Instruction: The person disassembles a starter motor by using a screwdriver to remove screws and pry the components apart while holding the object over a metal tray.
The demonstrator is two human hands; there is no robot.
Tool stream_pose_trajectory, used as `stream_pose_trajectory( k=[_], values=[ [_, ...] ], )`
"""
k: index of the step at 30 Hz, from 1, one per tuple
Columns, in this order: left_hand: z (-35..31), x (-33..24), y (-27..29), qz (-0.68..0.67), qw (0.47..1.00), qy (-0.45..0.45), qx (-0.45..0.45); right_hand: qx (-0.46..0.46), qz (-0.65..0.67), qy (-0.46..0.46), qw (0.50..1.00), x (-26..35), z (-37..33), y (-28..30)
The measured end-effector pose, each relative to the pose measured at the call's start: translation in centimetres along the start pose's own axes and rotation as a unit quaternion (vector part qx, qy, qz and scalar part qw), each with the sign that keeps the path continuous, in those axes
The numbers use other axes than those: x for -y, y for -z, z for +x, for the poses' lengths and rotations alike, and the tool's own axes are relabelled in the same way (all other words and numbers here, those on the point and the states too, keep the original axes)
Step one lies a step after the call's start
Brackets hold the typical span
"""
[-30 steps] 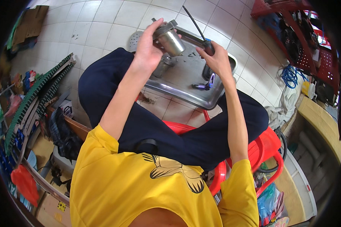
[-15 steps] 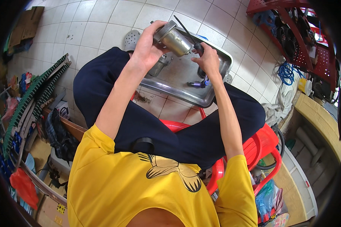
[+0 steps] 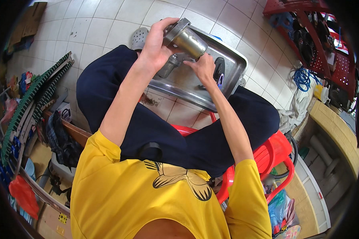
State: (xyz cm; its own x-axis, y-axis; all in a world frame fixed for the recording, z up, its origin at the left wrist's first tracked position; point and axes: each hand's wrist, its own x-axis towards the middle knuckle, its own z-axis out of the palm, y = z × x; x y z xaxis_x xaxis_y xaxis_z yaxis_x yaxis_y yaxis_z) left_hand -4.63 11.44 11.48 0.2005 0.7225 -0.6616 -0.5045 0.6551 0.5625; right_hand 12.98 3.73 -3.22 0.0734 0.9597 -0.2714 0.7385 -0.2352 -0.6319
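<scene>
**Metal cylinder (image 3: 186, 38) held up over steel tray (image 3: 231, 81)**

Metal cylinder: round, shiny, grey, with a wider flat ring at one end. Held in the air above the tray, tilted, ring end up and to the left. Lower in the picture than half a second ago, and closer to the tray.

Left hand (image 3: 157, 44) wrapped around the ring end, fingers curled tight on it. Right hand (image 3: 204, 68) now down just under the cylinder, fingers bent and partly open, fingertips near a smaller grey metal piece (image 3: 169, 65) below. Cannot tell if touching it. Half a second ago, up beside the cylinder's far end.

Thin dark rod, seen sticking up before, gone from view now.

Tray: flat, shiny steel, rounded corners, low rim, resting on white floor tiles. Dark tool with a black handle (image 3: 218, 69) lying in it. Grey rubber clog (image 3: 139, 38) beside the tray. Red plastic chair (image 3: 275, 153), smooth and bright, under the dark blue trousers.
</scene>
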Motion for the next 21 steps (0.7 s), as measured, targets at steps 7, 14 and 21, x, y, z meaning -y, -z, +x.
stream_pose_trajectory(
  k=[7, 14, 21],
  values=[
    [-1.0, -0.5, -0.4, -0.007, 1.0, 0.011, -0.011, -0.023, -0.002, 0.032, 0.999, -0.7, 0.3, -2.5],
    [-0.6, -0.2, -0.1, -0.037, 0.999, 0.023, 0.03, -0.006, 0.032, 0.028, 0.999, -0.2, 0.6, -2.3],
    [-0.9, -0.4, -0.7, -0.1, 0.993, 0.051, 0.045, -0.08, 0.116, 0.016, 0.99, 1.4, 1.2, 3.1]
  ],
)
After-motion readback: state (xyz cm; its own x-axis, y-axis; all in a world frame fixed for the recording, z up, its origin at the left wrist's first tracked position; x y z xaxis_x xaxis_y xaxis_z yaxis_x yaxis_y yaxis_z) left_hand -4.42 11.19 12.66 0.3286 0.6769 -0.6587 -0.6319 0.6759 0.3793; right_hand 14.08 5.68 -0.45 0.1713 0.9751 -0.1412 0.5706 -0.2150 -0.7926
